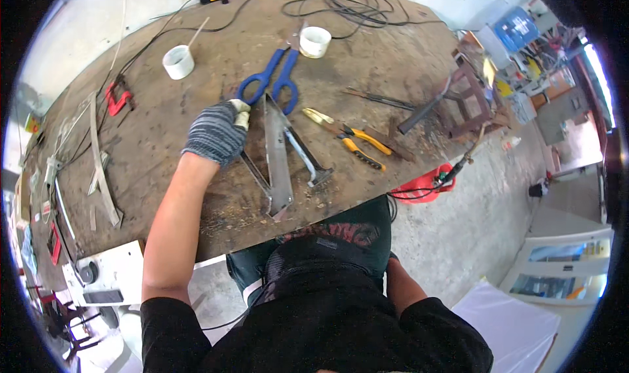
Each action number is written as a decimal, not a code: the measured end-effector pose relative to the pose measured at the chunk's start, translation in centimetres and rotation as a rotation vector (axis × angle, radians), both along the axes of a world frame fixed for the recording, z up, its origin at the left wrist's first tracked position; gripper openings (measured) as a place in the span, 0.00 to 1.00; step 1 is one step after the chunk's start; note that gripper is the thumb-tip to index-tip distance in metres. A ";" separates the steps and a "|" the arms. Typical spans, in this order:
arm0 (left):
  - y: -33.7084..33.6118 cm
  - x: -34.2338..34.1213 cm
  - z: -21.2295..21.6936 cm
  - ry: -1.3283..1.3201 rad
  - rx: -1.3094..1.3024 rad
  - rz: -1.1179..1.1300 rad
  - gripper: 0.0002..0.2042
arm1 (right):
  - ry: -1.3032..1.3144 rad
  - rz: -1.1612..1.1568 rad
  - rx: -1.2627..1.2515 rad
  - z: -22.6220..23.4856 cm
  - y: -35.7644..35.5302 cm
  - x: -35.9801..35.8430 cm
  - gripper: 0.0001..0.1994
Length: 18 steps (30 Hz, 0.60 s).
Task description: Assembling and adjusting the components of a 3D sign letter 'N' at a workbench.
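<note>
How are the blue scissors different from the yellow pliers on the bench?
The blue scissors are larger, with big loop handles spread apart; the yellow pliers are smaller, with straight grips only slightly parted. The scissors lie just above the gloved left hand and the metal strip it touches; the pliers lie farther right, away from the hand. Both lie flat on the worn wooden bench, untouched.

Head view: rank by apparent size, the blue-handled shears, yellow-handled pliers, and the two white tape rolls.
1. Blue-handled shears, clearly largest.
2. Yellow-handled pliers, shorter and slimmer.
3. Two white tape rolls: the left one and the right one look about alike; no ranking between them, since fisheye bending and distance could skew it.
</note>
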<state>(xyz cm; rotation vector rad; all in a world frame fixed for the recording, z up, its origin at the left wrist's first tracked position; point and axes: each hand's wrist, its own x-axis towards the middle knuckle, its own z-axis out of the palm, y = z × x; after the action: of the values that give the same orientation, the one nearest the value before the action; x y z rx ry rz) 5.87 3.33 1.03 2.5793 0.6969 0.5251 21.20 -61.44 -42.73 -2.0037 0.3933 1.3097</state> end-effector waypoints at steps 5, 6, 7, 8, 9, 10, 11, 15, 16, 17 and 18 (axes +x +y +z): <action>-0.1 0.0 0.2 0.028 -0.029 0.010 0.10 | 0.044 -0.126 0.102 1.1 0.3 -0.1 0.11; -0.1 0.0 0.3 0.028 -0.032 0.004 0.10 | 0.053 -0.157 0.130 1.3 0.3 -0.2 0.11; -0.2 0.0 0.3 0.027 -0.031 0.007 0.10 | 0.063 -0.184 0.156 1.6 0.2 -0.3 0.10; -0.2 0.0 0.3 0.026 -0.032 0.004 0.11 | 0.076 -0.218 0.184 1.8 0.1 -0.3 0.10; -0.2 -0.1 0.3 0.028 -0.031 0.003 0.11 | 0.091 -0.255 0.221 2.0 0.1 -0.5 0.10; -0.3 -0.2 0.5 0.038 -0.038 0.013 0.11 | 0.107 -0.287 0.256 2.2 0.2 -0.5 0.10; -0.2 -0.3 0.5 0.042 -0.029 0.019 0.11 | 0.124 -0.322 0.295 2.3 0.2 -0.6 0.10; -0.7 -1.4 1.6 0.076 0.030 0.044 0.11 | 0.136 -0.344 0.391 1.5 1.4 -0.5 0.09; -0.1 -0.5 1.4 0.038 -0.012 0.003 0.11 | -0.069 -0.136 0.313 -0.2 -3.9 1.3 0.12; 0.9 -0.3 -0.2 0.006 -0.066 -0.018 0.11 | -0.273 0.107 0.166 -1.4 -8.9 3.4 0.15; 2.2 -0.6 -2.6 -0.028 -0.127 -0.030 0.11 | -0.456 0.333 -0.002 -1.2 -12.8 5.2 0.18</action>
<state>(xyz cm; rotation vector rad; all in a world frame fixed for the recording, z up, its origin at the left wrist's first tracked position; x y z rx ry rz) 5.31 5.50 -1.60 2.4554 0.6593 0.4903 26.36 -74.25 -43.88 -2.3576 -0.1597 0.9859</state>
